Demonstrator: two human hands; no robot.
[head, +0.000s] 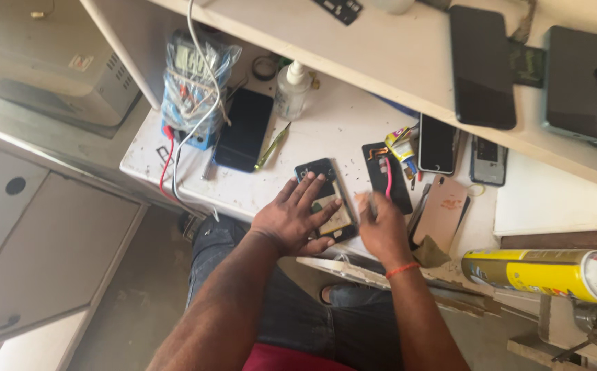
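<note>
White worktable (353, 124) with opened phones and repair tools.
Left hand (295, 216), fingers spread, presses the opened phone (327, 199) at table centre; right hand (383, 230), at 3 o'clock beside it, pinches a thin tool (372, 204).

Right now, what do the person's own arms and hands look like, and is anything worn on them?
Both forearms are bare, with no sleeves showing. The left hand wears nothing that I can see: no glove, ring or watch. The right hand has no glove either, but a thin orange-red thread band circles its wrist. No cables or markings run along either arm.
</note>
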